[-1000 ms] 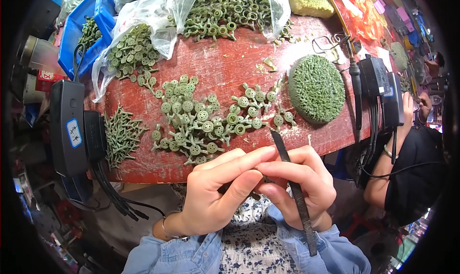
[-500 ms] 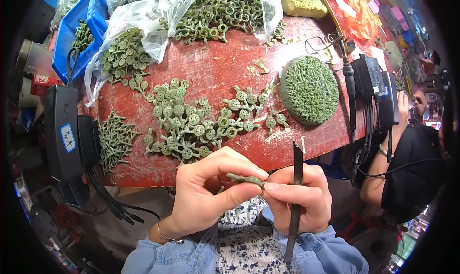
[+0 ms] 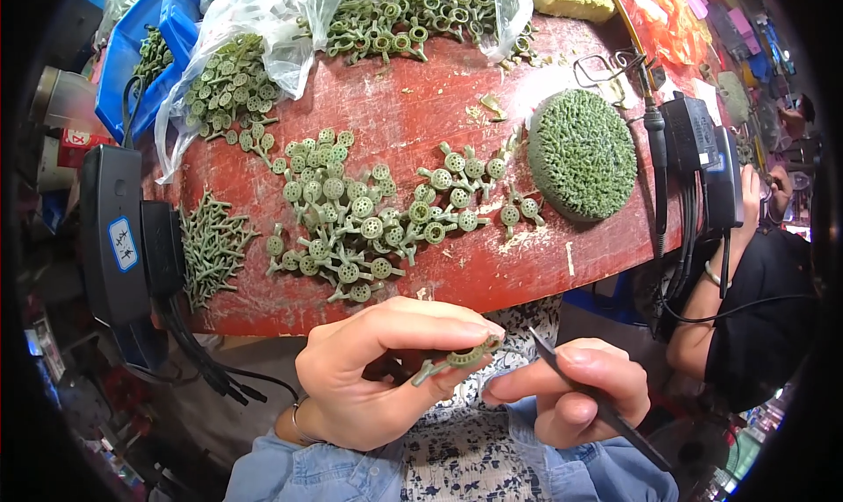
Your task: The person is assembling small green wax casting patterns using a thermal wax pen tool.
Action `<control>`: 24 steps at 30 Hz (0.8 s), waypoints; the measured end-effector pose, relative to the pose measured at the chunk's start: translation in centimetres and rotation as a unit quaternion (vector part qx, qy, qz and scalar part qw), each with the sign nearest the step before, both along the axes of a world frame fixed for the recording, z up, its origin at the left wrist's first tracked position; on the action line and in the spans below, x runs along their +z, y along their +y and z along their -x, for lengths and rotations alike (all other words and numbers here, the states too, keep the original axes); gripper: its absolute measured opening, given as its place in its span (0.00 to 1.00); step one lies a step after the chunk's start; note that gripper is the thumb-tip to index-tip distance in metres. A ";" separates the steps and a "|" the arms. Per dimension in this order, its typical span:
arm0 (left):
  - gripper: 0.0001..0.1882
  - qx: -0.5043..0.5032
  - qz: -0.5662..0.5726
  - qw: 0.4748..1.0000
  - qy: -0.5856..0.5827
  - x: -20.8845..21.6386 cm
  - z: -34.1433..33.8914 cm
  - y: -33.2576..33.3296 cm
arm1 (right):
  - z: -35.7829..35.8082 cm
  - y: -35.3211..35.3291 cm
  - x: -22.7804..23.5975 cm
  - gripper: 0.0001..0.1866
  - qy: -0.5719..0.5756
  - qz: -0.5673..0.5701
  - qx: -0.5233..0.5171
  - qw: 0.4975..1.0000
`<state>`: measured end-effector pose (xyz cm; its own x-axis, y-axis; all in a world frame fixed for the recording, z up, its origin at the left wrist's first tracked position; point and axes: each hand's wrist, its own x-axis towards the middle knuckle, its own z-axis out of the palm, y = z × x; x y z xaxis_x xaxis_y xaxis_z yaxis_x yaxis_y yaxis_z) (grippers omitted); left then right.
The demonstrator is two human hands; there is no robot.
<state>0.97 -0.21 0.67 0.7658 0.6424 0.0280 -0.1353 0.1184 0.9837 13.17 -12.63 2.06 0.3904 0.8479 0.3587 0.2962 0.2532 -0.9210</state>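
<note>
Holds 1 green piece (image 3: 463,359) in the left hand (image 3: 386,370), just short of the near edge of the red table (image 3: 395,115). Grasps it between thumb and fingertips, with the round head nearly edge-on and the stem pointing down to the left. Grips a dark blade (image 3: 628,430) in the right hand (image 3: 588,388), with the fingers curled about it and the tip raised near the piece, yet apart from it.

Seems partway through work on this 1 piece; cannot tell whether it is finished. Has plenty left, to judge by the pile of pods (image 3: 362,207) mid-table, lying loose with many pierced faces up. Cannot tell which of those are done and which are waiting.

Has further stock out of both hands: thin stems (image 3: 213,252) heaped at the left, rings (image 3: 402,41) spilling from a clear bag (image 3: 509,14) at the back. Points to some cutting already done, judging by pale scraps (image 3: 524,238) near the green disc (image 3: 582,155).
</note>
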 end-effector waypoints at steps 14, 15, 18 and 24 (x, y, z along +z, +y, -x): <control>0.10 0.026 -0.049 0.998 -0.001 -0.8 -1.0 0.1 | -1.1 0.4 -0.4 0.13 -0.053 0.040 -0.103 0.992; 0.10 0.042 -0.067 0.997 0.020 -1.2 -1.2 0.0 | -2.0 0.3 -0.4 0.13 -0.073 0.055 -0.137 0.986; 0.11 0.094 -0.024 0.993 0.066 -1.1 -0.9 -0.1 | -5.1 0.6 -0.3 0.15 -0.031 0.053 -0.272 0.960; 0.11 0.078 -0.078 0.991 0.070 -1.6 -2.0 0.1 | -14.3 -0.6 -3.3 0.08 -0.248 0.130 -0.458 0.844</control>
